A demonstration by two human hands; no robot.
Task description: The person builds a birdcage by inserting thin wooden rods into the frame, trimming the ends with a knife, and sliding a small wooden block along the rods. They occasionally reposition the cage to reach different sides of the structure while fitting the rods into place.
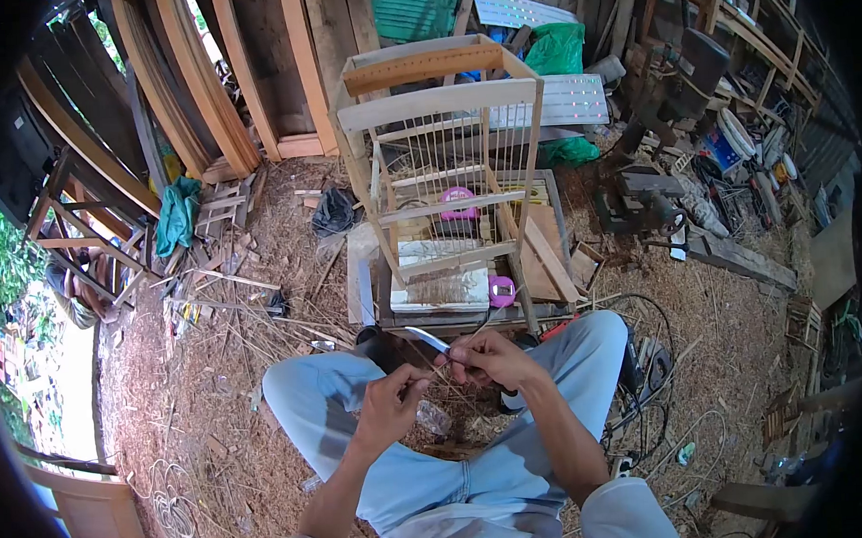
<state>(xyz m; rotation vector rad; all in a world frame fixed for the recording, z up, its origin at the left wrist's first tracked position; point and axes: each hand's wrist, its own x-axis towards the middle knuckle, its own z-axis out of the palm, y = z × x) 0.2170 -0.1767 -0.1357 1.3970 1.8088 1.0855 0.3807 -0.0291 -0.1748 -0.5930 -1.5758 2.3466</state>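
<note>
My right hand is closed around a knife, its bright curved blade pointing up and left. My left hand sits just beside it over my lap, thumb and fingers pinched on a thin wooden stick that runs toward the knife. The stick's far end is partly hidden by my right fingers. In front of my knees stands a wooden frame with several thin upright rods, like a cage. A pink tape measure lies at its lower right, and a second pink round object shows behind the rods.
A long metal blade stands left of the frame. Black cables lie right of my knee. A drill-like machine stands at right. Boards lean at the back left. Shavings cover the floor.
</note>
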